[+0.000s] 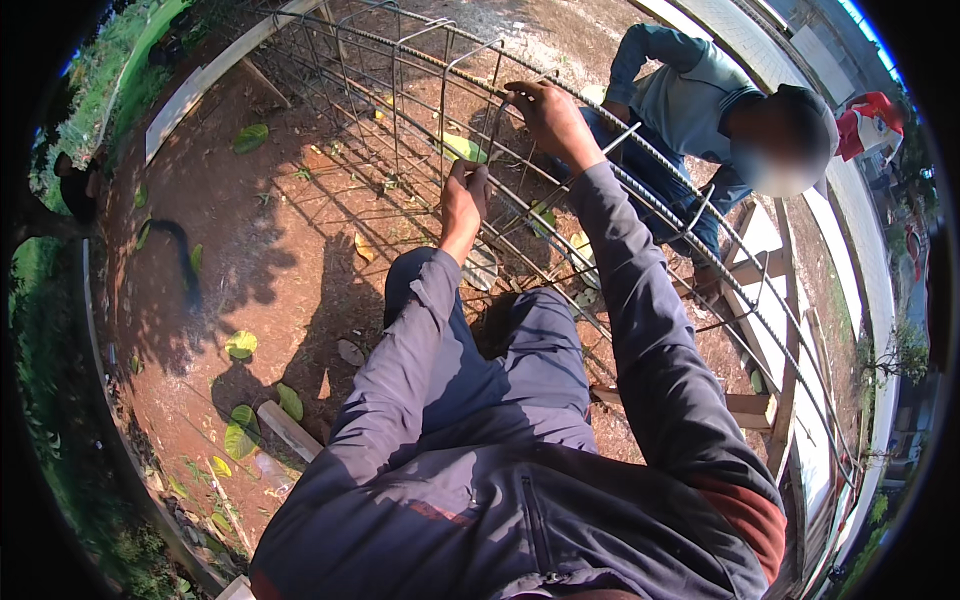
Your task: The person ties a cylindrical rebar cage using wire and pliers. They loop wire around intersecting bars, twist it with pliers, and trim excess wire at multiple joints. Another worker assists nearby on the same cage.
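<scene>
A long rebar cage (pixel 420 112) of ribbed steel bars with bent steel stirrups runs across in front of my knees. My right hand (pixel 553 120) curls its fingers over the upper corner of one stirrup (pixel 493 127), beside a top bar. Lower down, my left hand (pixel 463 201) pinches at the bottom of that stirrup, close to a lower long bar; its fingertips partly hide the contact. More stirrups (pixel 444 82) stand spaced along the bars to the left. On the right, another stirrup (pixel 701 208) hangs tilted around the top bars.
Across the cage squats another person (pixel 675 97), one hand low by timber pieces (pixel 750 412). A wooden board (pixel 202 82) lies at upper left. Leaves (pixel 241 344) and a wood offcut (pixel 289 430) lie on the reddish soil. A further person (pixel 870 124) is in the background.
</scene>
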`<action>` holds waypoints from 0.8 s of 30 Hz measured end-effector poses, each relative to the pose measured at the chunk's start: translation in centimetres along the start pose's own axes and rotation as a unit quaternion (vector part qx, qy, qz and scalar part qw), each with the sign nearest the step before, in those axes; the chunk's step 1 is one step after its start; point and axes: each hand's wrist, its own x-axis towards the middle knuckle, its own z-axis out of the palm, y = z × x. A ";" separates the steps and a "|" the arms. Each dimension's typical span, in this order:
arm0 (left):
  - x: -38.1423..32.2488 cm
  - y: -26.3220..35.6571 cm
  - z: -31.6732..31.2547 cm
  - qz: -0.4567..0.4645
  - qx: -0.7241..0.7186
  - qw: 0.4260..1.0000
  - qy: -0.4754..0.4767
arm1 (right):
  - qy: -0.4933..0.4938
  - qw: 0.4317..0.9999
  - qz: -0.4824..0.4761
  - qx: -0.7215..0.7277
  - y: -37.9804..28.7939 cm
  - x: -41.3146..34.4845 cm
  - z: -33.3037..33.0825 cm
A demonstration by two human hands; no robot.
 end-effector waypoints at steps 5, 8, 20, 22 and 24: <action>1.3 2.2 2.1 -0.206 -0.290 0.934 -0.036 | -0.011 0.998 0.038 0.041 0.2 0.3 -0.5; 2.9 1.9 3.6 -0.228 -0.392 0.890 -0.043 | 0.053 0.995 0.075 0.027 -0.4 -0.3 -1.3; 6.3 3.8 6.8 -0.216 -0.484 0.842 -0.101 | 0.057 0.977 0.177 0.106 2.2 -0.5 -1.2; 6.6 4.1 5.6 -0.217 -0.460 0.854 -0.106 | 0.057 0.970 0.185 0.145 1.1 -0.1 -1.2; 6.3 4.7 5.3 -0.218 -0.439 0.865 -0.109 | 0.080 0.962 0.201 0.169 0.9 0.2 -0.7</action>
